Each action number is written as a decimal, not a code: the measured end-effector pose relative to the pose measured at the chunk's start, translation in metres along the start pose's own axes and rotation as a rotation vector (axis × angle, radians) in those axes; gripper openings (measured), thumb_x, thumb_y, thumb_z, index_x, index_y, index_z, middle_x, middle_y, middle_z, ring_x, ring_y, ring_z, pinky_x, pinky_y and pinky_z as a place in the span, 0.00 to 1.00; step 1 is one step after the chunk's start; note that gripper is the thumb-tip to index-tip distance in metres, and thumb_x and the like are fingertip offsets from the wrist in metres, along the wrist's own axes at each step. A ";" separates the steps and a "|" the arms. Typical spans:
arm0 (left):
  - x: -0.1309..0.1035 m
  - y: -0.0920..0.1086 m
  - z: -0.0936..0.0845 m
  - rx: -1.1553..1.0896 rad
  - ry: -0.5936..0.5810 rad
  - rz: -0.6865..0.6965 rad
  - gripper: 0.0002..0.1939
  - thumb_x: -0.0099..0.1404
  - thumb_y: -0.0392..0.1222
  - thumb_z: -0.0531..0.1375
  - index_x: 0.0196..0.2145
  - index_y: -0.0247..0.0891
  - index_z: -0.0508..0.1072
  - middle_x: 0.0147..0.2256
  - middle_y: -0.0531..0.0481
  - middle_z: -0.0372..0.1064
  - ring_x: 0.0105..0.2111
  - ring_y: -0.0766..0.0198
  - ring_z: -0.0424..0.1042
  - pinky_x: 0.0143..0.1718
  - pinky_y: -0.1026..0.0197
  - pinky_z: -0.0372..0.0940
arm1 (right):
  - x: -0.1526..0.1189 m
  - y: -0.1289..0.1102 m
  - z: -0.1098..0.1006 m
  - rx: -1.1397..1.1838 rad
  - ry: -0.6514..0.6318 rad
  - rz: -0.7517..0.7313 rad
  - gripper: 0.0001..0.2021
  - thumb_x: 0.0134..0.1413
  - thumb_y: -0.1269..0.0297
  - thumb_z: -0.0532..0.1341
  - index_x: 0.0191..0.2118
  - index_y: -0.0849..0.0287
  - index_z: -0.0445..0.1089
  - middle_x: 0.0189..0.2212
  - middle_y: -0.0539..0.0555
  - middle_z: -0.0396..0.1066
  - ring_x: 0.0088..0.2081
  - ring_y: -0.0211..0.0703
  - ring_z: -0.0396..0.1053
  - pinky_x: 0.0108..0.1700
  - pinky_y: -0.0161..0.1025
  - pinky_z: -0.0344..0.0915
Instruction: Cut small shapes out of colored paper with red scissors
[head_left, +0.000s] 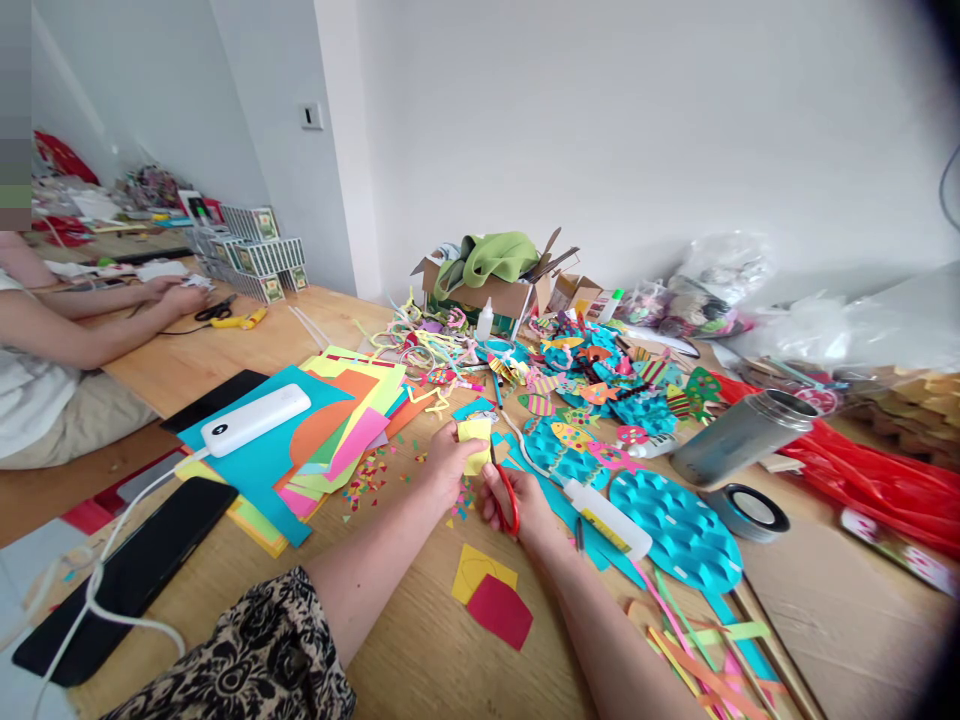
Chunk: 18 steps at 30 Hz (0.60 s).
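Observation:
Between the fingers of my left hand [448, 465] is a small piece of yellow paper [475, 440], held up over the table. My right hand [517, 500] grips red-handled scissors [510, 505], their blades close to the paper's right edge; whether they touch it I cannot tell. Below my hands lie a yellow paper square [480, 572] with a drawn outline and a dark red paper piece [501, 610] overlapping it. Tiny coloured paper scraps [367, 482] are scattered left of my hands. A white glue bottle [609, 520] rests right of my right hand.
Coloured paper sheets [341, 420] carry a white power bank [259, 415] at left, near a black phone [127, 580]. Right are blue wavy paper [675, 530], a metal flask [742, 435] and paper strips [705, 650]. Paper fish [574, 435] and a box [480, 285] stand behind. Another person's hands [176, 292] work far left.

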<state>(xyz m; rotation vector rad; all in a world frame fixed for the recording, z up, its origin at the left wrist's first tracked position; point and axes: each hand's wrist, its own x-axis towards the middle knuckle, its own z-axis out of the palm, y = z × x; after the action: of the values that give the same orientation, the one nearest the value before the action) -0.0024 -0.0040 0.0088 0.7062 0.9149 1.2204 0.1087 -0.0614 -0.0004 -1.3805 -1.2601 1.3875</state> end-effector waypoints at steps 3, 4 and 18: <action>0.000 0.000 0.000 -0.004 0.000 0.008 0.16 0.39 0.34 0.69 0.28 0.34 0.71 0.23 0.54 0.68 0.22 0.69 0.65 0.25 0.65 0.58 | -0.001 -0.001 0.001 -0.003 0.006 0.008 0.27 0.48 0.35 0.59 0.23 0.59 0.64 0.12 0.47 0.65 0.13 0.32 0.60 0.14 0.27 0.50; 0.001 0.000 0.000 -0.003 0.002 0.008 0.16 0.38 0.34 0.69 0.28 0.34 0.71 0.23 0.54 0.68 0.22 0.69 0.65 0.25 0.65 0.58 | -0.001 -0.002 0.001 -0.003 0.007 0.010 0.27 0.48 0.35 0.59 0.23 0.59 0.64 0.12 0.47 0.65 0.13 0.32 0.60 0.14 0.27 0.50; 0.001 0.003 0.000 0.006 0.030 0.003 0.20 0.36 0.34 0.70 0.30 0.34 0.71 0.23 0.53 0.70 0.21 0.68 0.67 0.24 0.65 0.60 | 0.002 0.000 0.000 -0.012 0.002 0.018 0.29 0.47 0.33 0.59 0.23 0.59 0.64 0.13 0.47 0.65 0.12 0.31 0.59 0.13 0.27 0.49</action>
<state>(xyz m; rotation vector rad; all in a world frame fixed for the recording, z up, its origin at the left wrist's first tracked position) -0.0031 -0.0022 0.0109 0.6960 0.9425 1.2341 0.1081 -0.0597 -0.0005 -1.4044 -1.2596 1.3931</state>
